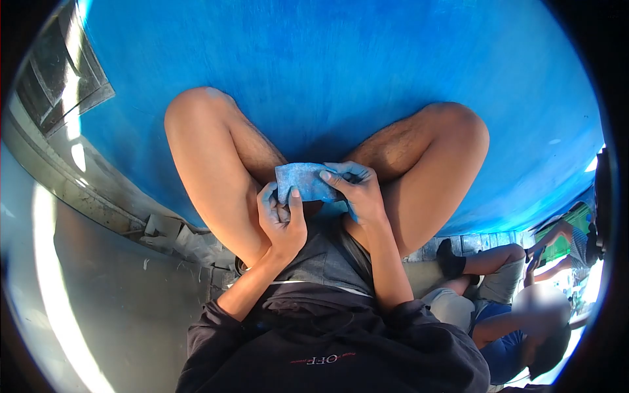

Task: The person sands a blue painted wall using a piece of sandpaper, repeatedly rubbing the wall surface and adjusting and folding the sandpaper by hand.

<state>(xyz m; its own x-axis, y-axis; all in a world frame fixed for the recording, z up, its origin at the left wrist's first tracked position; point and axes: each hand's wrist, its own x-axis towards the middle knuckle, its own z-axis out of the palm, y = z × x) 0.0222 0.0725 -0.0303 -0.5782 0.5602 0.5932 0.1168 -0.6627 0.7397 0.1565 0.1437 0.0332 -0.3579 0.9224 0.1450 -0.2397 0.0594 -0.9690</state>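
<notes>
Between my two hands is a small rectangular sheet, covered in pale blue dust, that looks like a piece of sandpaper. My left hand pinches its lower left part, thumb on the near face and fingers curled beneath. At the right edge, my right hand grips it with the thumb on top and the fingers behind. Blue dust coats the fingers of both hands. The sheet is held above my lap, between my bent knees, in front of a large blue-painted surface.
A co-worker in a blue top sits at the lower right, knees bent. Another person is partly visible behind. Dark framed panels stand at the upper left. Scraps and rubble lie along the surface's lower left edge, beside a grey floor.
</notes>
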